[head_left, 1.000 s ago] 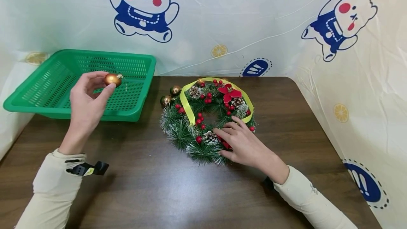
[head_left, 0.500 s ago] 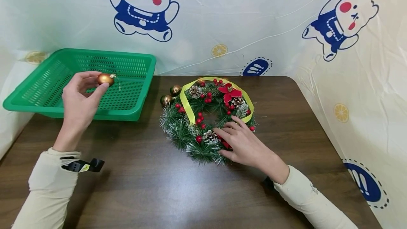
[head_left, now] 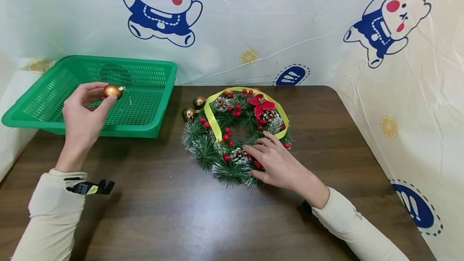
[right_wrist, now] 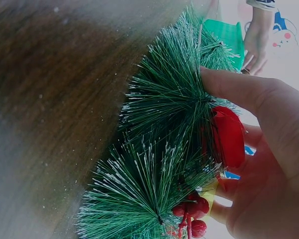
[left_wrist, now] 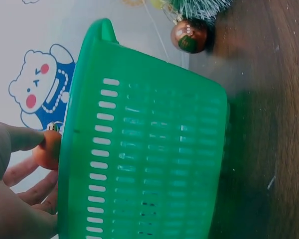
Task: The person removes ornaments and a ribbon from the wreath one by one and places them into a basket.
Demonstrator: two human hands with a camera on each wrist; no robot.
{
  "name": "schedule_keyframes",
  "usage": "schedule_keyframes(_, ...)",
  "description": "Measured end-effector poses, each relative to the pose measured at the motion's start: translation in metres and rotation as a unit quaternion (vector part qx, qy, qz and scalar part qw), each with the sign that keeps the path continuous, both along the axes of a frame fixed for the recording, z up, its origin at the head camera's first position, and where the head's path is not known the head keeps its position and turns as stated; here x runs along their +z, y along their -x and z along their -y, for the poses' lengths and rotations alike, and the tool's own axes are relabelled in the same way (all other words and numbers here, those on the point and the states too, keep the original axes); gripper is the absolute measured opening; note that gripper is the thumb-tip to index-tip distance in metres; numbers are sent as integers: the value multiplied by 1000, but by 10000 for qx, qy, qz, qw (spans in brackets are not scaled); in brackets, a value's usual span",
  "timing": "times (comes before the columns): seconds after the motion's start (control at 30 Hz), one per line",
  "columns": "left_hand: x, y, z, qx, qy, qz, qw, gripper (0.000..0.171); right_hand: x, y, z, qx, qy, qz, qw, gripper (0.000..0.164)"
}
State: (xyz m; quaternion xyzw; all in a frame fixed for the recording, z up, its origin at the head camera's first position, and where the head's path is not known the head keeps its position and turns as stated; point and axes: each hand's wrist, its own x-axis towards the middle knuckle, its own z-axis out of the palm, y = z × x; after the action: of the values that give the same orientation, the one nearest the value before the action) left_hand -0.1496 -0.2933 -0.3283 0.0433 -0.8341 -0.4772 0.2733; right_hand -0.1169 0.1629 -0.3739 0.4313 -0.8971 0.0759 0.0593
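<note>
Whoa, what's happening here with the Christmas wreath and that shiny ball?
Somebody is using both hands at a wooden table. The left hand pinches a shiny gold ball above the green basket. The right hand rests on the front of the wreath, which lies flat on the table. A yellow ribbon loops over the wreath, and two other shiny balls sit at its left edge. The pinched ball isn't touching the wreath.
</note>
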Motion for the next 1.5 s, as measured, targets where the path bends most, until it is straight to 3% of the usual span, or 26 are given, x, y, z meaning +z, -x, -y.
schedule_keyframes(0.4, -3, 0, 12, 150, 11, 147, 9998, 35, 2, 3, 1, 9, -24, 27, 10000, 64)
schedule_keyframes(0.77, -3, -3, 21, 350, 502, 319, 9976, 37, 2, 1, 1, -31, -22, 90, 10000, 62)
schedule_keyframes(1.1, -5, -3, 22, 371, 848, 596, 9939, 40, 0, 1, 1, -46, -9, 115, 9999, 61)
schedule_keyframes(1.5, -5, -5, 22, 325, 966, 653, 9926, 42, 1, 0, -1, -68, 4, 149, 9999, 59)
